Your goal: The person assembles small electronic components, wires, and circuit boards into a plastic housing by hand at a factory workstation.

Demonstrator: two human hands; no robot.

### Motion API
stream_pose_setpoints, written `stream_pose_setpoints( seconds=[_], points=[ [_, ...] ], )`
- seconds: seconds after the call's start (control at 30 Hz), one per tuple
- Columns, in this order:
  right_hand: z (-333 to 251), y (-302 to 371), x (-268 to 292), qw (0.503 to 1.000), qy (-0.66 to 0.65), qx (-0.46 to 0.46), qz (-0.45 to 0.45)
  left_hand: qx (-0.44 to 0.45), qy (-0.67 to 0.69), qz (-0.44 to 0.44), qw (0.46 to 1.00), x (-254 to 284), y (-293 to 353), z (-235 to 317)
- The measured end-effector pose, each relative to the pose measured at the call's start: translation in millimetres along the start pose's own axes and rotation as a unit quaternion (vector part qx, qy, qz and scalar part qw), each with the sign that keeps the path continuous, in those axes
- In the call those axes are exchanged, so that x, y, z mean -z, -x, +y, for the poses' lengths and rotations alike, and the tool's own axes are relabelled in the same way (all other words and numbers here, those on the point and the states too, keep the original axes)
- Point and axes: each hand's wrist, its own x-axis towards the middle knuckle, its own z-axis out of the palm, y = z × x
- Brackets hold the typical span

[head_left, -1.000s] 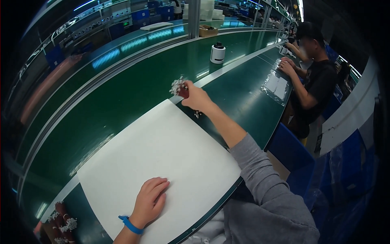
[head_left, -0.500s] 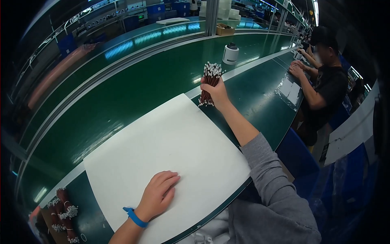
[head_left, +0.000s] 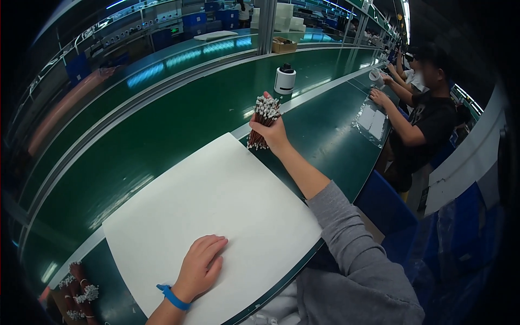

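Note:
My right hand (head_left: 274, 135) is closed round a bundle of dark red-brown wires (head_left: 267, 110) with small white connectors at both ends. It holds the bundle roughly upright, just past the far corner of a large white sheet (head_left: 211, 189). On the near part of that sheet rests my left hand (head_left: 199, 268), palm down and holding nothing, its fingers stretched out. A blue band (head_left: 176, 298) circles the left wrist. More tied bundles of the same kind of wire (head_left: 85, 292) lie at the lower left, partly cut off by the dark rim.
A green conveyor belt (head_left: 179, 135) runs beyond the bench, carrying a white cylindrical device with a black top (head_left: 285, 81). To the right, a co-worker (head_left: 425, 103) sits with a similar white device (head_left: 377, 77) by one hand. White pieces on clear plastic (head_left: 371, 122) lie nearby.
The whole view has shifted, moving most things left and slightly down. My right hand has lowered the wire bundle a little. The co-worker's hands have moved apart, and a white device shows by one.

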Motion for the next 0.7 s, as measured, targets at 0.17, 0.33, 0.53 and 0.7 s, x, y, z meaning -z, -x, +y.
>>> stream_pose_setpoints(
  seconds=[0.17,0.33,0.53,0.7],
  points=[
    [14,2,14,0.996,0.048,-0.047,-0.056,-0.007,0.005,-0.004,1.000,-4,-5,2],
    [8,8,17,0.995,0.059,-0.067,-0.041,-0.010,-0.001,0.006,1.000,-9,-3,0],
    [12,1,23,0.997,0.068,0.003,-0.026,-0.001,-0.001,0.001,1.000,-6,-7,3],
    [14,2,23,0.993,0.113,-0.037,-0.026,-0.001,-0.002,0.000,1.000,-9,-6,3]
  ],
)
